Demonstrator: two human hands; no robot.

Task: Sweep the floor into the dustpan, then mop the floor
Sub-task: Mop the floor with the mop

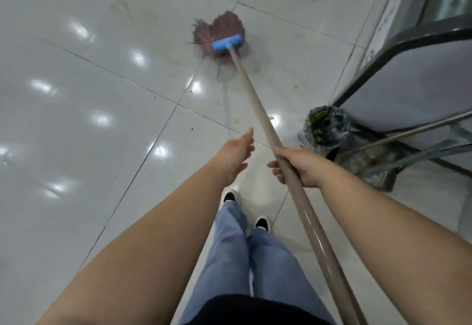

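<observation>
Head view, looking down at a glossy pale tile floor [76, 125] with dark grout lines and ceiling-light reflections. I had the right hand [298, 166] wrapped around the tan mop handle [258, 106], fingers curled under it, gripping about midway along the pole. The left hand [236, 153] was off the handle, just beside it to the left, fingers extended and loosely spread, holding nothing.

The mop head [217, 35] lay flat on the tiles well ahead of me, reddish-brown strands fanned out from a blue clamp [227, 43]. A faint wet streak ran back from the strands toward my feet. A few small dark specks and yellowish spots showed on the tiles near the pole.

To the right stood a grey cabinet [408, 84] with a dark frame; near its corner sat a bin lined with clear plastic [325, 127], holding green and dark scraps. Blue trousers [255, 261] and dark-and-white shoes [261, 224] showed below.
</observation>
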